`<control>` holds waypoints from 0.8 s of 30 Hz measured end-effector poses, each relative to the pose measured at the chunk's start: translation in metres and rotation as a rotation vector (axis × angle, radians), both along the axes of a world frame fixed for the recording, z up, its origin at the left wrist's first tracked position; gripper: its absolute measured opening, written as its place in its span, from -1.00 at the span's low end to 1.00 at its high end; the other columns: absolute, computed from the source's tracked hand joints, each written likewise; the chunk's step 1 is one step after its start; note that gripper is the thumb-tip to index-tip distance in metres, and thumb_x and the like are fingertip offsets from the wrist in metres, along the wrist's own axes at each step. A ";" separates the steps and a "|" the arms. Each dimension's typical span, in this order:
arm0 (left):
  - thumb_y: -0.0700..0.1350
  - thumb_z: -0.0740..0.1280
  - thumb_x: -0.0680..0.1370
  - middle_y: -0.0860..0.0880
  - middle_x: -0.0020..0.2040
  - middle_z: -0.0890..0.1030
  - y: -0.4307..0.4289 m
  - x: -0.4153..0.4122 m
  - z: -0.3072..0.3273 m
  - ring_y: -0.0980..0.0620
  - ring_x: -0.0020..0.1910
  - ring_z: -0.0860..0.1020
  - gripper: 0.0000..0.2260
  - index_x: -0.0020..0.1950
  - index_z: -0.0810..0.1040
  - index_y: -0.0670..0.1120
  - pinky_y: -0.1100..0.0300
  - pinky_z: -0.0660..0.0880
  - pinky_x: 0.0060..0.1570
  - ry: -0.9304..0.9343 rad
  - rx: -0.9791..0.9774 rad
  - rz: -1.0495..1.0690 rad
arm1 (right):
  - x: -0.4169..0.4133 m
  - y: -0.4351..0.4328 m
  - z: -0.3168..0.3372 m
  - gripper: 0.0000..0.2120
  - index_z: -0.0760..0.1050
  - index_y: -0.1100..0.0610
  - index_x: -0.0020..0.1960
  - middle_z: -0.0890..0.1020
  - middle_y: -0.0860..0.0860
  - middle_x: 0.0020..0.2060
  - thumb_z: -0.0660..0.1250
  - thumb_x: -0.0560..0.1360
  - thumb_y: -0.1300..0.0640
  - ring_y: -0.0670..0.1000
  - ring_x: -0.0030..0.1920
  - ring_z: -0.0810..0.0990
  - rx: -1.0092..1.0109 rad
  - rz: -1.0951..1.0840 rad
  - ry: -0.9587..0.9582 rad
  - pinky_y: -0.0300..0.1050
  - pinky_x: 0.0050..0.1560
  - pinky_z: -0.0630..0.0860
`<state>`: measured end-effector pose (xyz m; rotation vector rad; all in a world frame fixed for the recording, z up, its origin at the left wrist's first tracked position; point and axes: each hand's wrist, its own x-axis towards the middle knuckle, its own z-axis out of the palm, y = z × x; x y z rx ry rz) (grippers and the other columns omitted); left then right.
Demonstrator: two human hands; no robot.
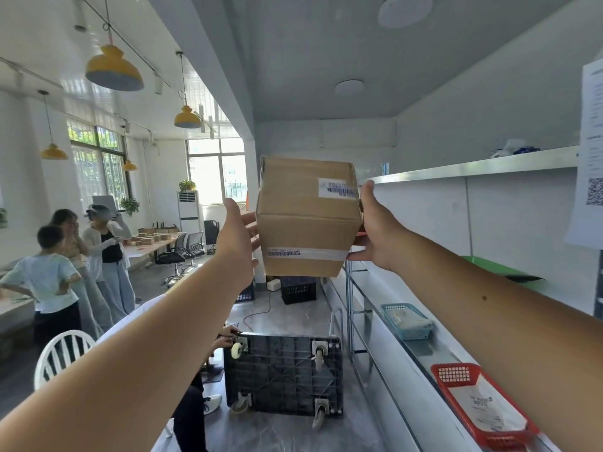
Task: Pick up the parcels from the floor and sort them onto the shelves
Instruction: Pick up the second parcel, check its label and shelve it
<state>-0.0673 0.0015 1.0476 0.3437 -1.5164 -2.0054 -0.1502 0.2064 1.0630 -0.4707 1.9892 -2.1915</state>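
Parcel point(306, 216) is held high at arm's length, squeezed between the left hand point(236, 243) and right hand point(378, 236), palms flat on opposite sides, nothing under it. Pressure alone carries it, so a slack palm could drop it onto the upturned cart point(284, 376) below. Right of the grip, the top shelf point(473, 166) edge seems close enough to catch a corner

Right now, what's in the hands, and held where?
A cardboard box, raised in the air, clamped between both palms: left hand on its left side, right hand on its right side.
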 end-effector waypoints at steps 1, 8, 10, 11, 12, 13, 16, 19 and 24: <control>0.41 -0.01 0.68 0.01 0.05 0.69 0.000 0.000 0.000 -0.12 0.33 0.60 -0.43 -0.01 0.60 0.04 -0.25 0.36 0.51 -0.010 -0.003 0.015 | 0.001 0.002 0.000 -0.30 0.63 -0.10 0.17 0.72 0.14 0.20 -0.12 0.62 -0.50 0.18 0.15 0.70 -0.011 0.010 -0.005 0.13 -0.07 0.64; 0.43 0.10 0.65 -0.04 0.04 0.77 0.002 0.000 -0.002 -0.14 0.14 0.71 -0.38 0.02 0.68 -0.04 -0.10 0.60 0.26 -0.014 0.044 -0.029 | 0.005 0.008 0.002 -0.28 0.59 0.00 0.10 0.74 0.14 -0.03 -0.12 0.62 -0.51 0.17 -0.03 0.72 -0.025 0.004 0.019 0.15 0.15 0.66; 0.47 0.10 0.62 -0.02 -0.06 0.82 -0.002 -0.002 -0.002 -0.11 0.04 0.73 -0.37 0.07 0.68 -0.02 -0.10 0.64 0.18 -0.005 0.046 -0.066 | 0.008 0.009 0.004 -0.24 0.60 0.03 0.12 0.75 0.16 -0.02 -0.12 0.60 -0.53 0.22 0.02 0.73 -0.026 0.008 0.029 0.23 0.25 0.65; 0.47 0.09 0.63 0.01 -0.17 0.82 -0.003 -0.002 -0.001 -0.09 0.01 0.72 -0.38 0.05 0.68 -0.01 -0.09 0.63 0.18 -0.007 0.048 -0.060 | 0.009 0.009 0.004 -0.23 0.60 0.04 0.12 0.75 0.17 -0.01 -0.12 0.60 -0.53 0.23 0.04 0.74 -0.031 0.009 0.038 0.28 0.29 0.64; 0.46 0.09 0.63 0.02 -0.24 0.80 -0.004 -0.002 -0.001 -0.09 0.02 0.73 -0.39 0.03 0.68 -0.01 -0.10 0.63 0.21 0.000 0.052 -0.057 | 0.010 0.008 0.005 -0.22 0.60 0.05 0.13 0.75 0.18 0.00 -0.11 0.59 -0.54 0.23 0.04 0.74 -0.032 0.001 0.042 0.31 0.31 0.63; 0.46 0.11 0.63 0.00 -0.23 0.80 -0.003 -0.001 0.001 -0.12 0.06 0.74 -0.39 0.03 0.69 -0.01 -0.12 0.62 0.26 0.001 0.048 -0.063 | 0.011 0.008 0.006 -0.22 0.60 0.04 0.14 0.76 0.17 0.01 -0.10 0.58 -0.55 0.24 0.05 0.74 -0.033 -0.001 0.046 0.32 0.32 0.63; 0.45 0.21 0.60 0.02 -0.20 0.80 0.004 0.005 0.003 -0.13 0.09 0.75 -0.48 -0.01 0.70 0.05 -0.13 0.63 0.29 0.009 0.021 -0.036 | 0.013 0.008 0.007 -0.24 0.61 0.02 0.16 0.76 0.14 0.01 -0.07 0.58 -0.55 0.21 0.06 0.75 -0.023 0.005 0.062 0.28 0.32 0.63; 0.44 0.30 0.56 0.06 -0.28 0.79 0.009 0.012 0.005 -0.10 -0.01 0.75 -0.56 -0.03 0.71 0.11 -0.17 0.66 0.22 0.029 0.013 -0.029 | 0.016 0.009 0.008 -0.36 0.61 -0.02 0.13 0.73 0.09 -0.04 0.01 0.62 -0.49 0.15 0.00 0.71 -0.012 0.023 0.085 0.23 0.30 0.64; 0.41 0.19 0.63 0.01 -0.06 0.82 0.017 0.022 0.006 -0.05 -0.14 0.77 -0.54 0.06 0.72 0.12 -0.03 0.68 -0.12 0.028 0.009 -0.121 | 0.026 0.010 0.007 -0.68 0.60 -0.01 0.13 0.66 0.05 -0.14 0.18 0.71 -0.19 0.09 -0.15 0.67 -0.025 0.015 0.084 -0.01 -0.07 0.63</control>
